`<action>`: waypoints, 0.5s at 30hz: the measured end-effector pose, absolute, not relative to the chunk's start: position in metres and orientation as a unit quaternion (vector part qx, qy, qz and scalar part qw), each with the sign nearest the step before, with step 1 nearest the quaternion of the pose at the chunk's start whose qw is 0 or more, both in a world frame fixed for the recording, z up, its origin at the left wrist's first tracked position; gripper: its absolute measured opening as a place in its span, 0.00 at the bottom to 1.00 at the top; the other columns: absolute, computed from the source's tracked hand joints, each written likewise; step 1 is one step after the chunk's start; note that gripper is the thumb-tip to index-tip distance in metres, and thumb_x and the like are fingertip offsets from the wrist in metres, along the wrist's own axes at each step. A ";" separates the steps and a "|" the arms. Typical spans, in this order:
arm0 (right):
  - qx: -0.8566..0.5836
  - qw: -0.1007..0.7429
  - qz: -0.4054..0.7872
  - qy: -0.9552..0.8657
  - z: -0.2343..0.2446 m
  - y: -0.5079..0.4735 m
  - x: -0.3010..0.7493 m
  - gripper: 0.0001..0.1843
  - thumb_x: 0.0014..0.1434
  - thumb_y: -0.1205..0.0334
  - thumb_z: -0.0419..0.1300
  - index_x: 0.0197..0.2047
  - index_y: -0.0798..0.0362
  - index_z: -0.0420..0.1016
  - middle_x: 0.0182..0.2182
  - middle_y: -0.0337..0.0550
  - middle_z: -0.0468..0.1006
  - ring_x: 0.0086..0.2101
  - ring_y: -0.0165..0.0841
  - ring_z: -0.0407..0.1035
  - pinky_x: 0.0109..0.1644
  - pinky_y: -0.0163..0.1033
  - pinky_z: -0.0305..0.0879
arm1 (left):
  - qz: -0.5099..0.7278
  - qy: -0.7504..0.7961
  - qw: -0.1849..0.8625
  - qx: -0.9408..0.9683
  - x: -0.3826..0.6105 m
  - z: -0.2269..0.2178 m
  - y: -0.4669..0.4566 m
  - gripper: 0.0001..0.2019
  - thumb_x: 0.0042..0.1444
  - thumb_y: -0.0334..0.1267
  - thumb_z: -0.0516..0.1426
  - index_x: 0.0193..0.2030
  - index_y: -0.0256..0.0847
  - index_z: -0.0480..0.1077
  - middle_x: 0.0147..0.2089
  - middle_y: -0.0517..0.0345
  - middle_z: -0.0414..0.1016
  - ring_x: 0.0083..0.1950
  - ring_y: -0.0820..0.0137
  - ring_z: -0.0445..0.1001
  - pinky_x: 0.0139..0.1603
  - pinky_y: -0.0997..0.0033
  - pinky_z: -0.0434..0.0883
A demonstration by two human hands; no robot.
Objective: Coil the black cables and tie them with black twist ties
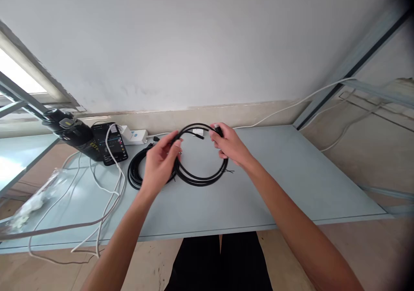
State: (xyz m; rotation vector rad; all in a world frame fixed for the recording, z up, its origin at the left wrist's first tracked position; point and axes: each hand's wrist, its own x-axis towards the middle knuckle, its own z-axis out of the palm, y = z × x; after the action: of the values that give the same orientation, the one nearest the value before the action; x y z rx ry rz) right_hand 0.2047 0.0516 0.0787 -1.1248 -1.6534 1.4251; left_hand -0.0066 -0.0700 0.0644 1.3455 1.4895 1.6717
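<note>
A black cable (pixel 201 182) is looped into a round coil and held up over the table between my two hands. My left hand (pixel 161 157) pinches the coil's left side between thumb and fingers. On the upper right of the coil, my right hand (pixel 228 143) is closed round the cable near a dark connector. One thin cable end with a small plug (pixel 199 136) sticks out inside the loop. Behind and beside my left hand, a second black cable coil (pixel 133 170) lies on the table, partly hidden by that hand. A thin black twist tie (pixel 230 171) shows just right of the held coil.
A smartphone (pixel 111 144) leans against a black bottle (pixel 73 133) at the left. Beside them sits a white power strip (pixel 137 137) with a charger. White cords (pixel 108 209) run across the table's left side, near a clear plastic bag (pixel 35 202). Metal frame posts (pixel 323 96) flank the blue-grey table (pixel 291 174).
</note>
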 end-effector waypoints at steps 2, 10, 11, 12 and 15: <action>-0.403 0.319 0.544 -0.663 0.093 0.053 0.170 0.15 0.71 0.49 0.65 0.54 0.44 0.68 0.38 0.41 0.70 0.28 0.30 0.61 0.20 0.30 0.57 | 0.640 0.568 0.217 0.470 -0.034 0.072 -0.079 0.27 0.68 0.54 0.68 0.68 0.40 0.81 0.44 0.53 0.84 0.36 0.70 0.76 0.48 0.66 0.77; -0.373 0.163 0.495 -0.768 0.067 0.059 0.054 0.08 0.73 0.61 0.61 0.40 0.49 0.66 0.33 0.42 0.77 0.29 0.39 0.77 0.39 0.45 0.75 | 0.531 0.739 0.102 0.401 -0.145 0.025 -0.095 0.27 0.63 0.54 0.65 0.63 0.39 0.81 0.44 0.52 0.84 0.41 0.63 0.79 0.44 0.65 0.76; -0.368 0.154 0.460 -0.793 0.061 0.057 0.048 0.09 0.72 0.61 0.61 0.38 0.50 0.68 0.33 0.44 0.79 0.34 0.42 0.80 0.44 0.46 0.76 | 0.500 0.760 0.076 0.408 -0.151 0.018 -0.098 0.26 0.64 0.53 0.64 0.62 0.40 0.81 0.45 0.51 0.85 0.43 0.60 0.80 0.48 0.61 0.77; -0.368 0.151 0.423 -0.814 0.056 0.056 0.044 0.10 0.71 0.62 0.62 0.36 0.50 0.69 0.35 0.47 0.81 0.40 0.46 0.81 0.49 0.47 0.76 | 0.468 0.778 0.042 0.418 -0.155 0.012 -0.100 0.24 0.66 0.52 0.62 0.62 0.41 0.81 0.47 0.50 0.85 0.46 0.57 0.81 0.53 0.57 0.78; -0.373 0.164 0.313 -0.858 0.042 0.052 0.040 0.09 0.70 0.59 0.65 0.37 0.52 0.75 0.46 0.58 0.83 0.57 0.55 0.75 0.60 0.51 0.72 | 0.384 0.795 -0.034 0.469 -0.156 0.000 -0.105 0.24 0.68 0.51 0.59 0.62 0.39 0.80 0.54 0.43 0.83 0.56 0.49 0.81 0.67 0.46 0.75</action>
State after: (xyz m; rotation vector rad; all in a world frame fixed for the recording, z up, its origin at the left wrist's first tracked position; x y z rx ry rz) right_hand 0.0395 0.0517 0.0416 -1.0620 -2.4461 0.8927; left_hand -0.1556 -0.1047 0.0000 1.5062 2.5515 1.2315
